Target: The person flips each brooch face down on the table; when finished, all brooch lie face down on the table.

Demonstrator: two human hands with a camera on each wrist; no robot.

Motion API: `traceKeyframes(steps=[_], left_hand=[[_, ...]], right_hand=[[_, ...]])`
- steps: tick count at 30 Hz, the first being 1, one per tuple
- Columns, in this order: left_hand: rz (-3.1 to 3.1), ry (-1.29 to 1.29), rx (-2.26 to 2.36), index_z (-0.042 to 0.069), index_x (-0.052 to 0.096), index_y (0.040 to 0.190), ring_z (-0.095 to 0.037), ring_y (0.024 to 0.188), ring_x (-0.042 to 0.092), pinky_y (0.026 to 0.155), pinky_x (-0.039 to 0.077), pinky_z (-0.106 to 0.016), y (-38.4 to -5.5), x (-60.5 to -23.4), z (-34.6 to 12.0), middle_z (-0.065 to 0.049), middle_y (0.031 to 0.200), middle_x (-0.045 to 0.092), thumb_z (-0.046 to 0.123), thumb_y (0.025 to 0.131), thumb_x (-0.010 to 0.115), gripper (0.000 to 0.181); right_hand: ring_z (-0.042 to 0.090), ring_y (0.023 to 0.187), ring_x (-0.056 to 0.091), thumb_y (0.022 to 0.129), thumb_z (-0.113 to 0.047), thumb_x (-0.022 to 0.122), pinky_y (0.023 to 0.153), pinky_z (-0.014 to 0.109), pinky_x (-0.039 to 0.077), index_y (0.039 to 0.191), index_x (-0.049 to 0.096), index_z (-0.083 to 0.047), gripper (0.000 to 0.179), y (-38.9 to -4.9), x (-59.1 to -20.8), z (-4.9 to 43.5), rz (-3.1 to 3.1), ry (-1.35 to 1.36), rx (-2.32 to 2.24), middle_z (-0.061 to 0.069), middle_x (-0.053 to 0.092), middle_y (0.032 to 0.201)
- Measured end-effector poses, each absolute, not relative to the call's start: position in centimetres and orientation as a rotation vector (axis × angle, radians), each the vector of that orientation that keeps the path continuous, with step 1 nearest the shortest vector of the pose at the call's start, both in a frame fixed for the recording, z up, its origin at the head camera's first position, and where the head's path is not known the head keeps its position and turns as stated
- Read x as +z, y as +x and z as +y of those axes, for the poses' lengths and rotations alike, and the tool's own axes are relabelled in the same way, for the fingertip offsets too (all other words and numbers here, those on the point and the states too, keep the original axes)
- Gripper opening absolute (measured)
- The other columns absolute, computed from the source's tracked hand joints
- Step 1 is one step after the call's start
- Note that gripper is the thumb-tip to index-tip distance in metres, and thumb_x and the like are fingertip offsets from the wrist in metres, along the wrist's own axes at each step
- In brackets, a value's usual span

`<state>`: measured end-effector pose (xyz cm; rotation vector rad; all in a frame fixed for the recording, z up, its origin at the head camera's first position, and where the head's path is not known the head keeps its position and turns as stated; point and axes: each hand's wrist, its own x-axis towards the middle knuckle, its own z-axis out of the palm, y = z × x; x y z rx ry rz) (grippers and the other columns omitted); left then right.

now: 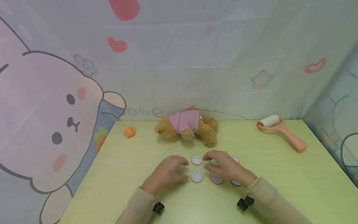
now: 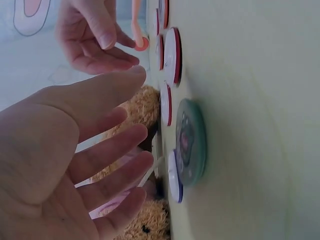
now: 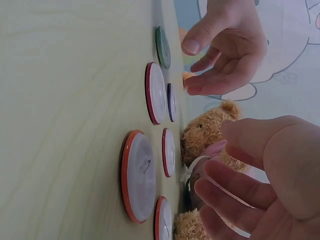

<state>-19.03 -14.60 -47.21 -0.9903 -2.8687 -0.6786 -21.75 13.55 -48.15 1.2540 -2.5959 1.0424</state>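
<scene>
Several round pin badges lie in two rows on the table, most with white backs up, such as one badge [image 1: 196,176] midway between the hands. My left hand [image 1: 168,171] hovers at the left end of the rows, fingers apart and loosely bent, holding nothing. Close by its fingertips lie a green disc with a paw-like pattern [image 2: 191,142] and a blue-rimmed badge [image 2: 174,177]. My right hand [image 1: 226,166] is over the right part of the rows, also holding nothing, and partly hides some badges. An orange-rimmed badge [image 3: 139,177] shows its pin near that hand.
A brown teddy bear in a pink top [image 1: 185,124] lies on its side behind the badges. An orange lint roller [image 1: 291,135] is at the back right of the table [image 1: 112,193], and a small orange thing [image 1: 129,132] at the back left. A patterned cloth [image 1: 181,62] hangs behind.
</scene>
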Motion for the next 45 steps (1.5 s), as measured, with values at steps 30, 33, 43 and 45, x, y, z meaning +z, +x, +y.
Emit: traceKeyframes(steps=[30,33,43,45], left_hand=[[-2.965,-0.908,-0.850,0.006,0.074,0.121,-0.027,0.110,0.068,0.099,0.056,-0.045,-18.6,-47.4,-19.6,-0.005,0.117,0.076,0.017,0.076,0.095,0.051],[-2.982,-0.899,-0.841,0.006,0.074,0.120,-0.027,0.111,0.068,0.100,0.055,-0.045,-18.6,-47.5,-19.6,-0.005,0.118,0.075,0.015,0.074,0.096,0.051],[-3.016,-0.890,-0.833,0.005,0.074,0.120,-0.027,0.114,0.068,0.102,0.055,-0.047,-18.5,-47.7,-19.9,-0.006,0.119,0.075,0.014,0.075,0.096,0.051],[-3.020,-0.895,-0.838,0.004,0.074,0.120,-0.027,0.115,0.068,0.103,0.055,-0.047,-18.6,-47.7,-19.9,-0.007,0.120,0.075,0.014,0.076,0.095,0.050]], right_hand=[[0.022,0.106,0.066,0.093,-0.015,0.078,0.097,0.039,0.054,0.116,0.070,-0.007,0.026,-21.3,-48.2,7.6,-2.724,1.389,0.917,0.004,0.072,0.112],[0.016,0.106,0.064,0.090,-0.019,0.082,0.098,0.036,0.053,0.115,0.071,-0.010,0.028,-21.0,-48.5,6.8,-2.747,1.398,0.847,0.000,0.072,0.112],[0.010,0.096,0.060,0.085,-0.023,0.085,0.090,0.031,0.053,0.112,0.070,-0.015,0.032,-20.9,-48.7,5.3,-2.783,1.412,0.712,-0.002,0.071,0.108],[0.011,0.095,0.060,0.084,-0.023,0.086,0.088,0.030,0.053,0.111,0.070,-0.015,0.032,-21.0,-48.7,5.1,-2.780,1.424,0.717,-0.002,0.071,0.107]])
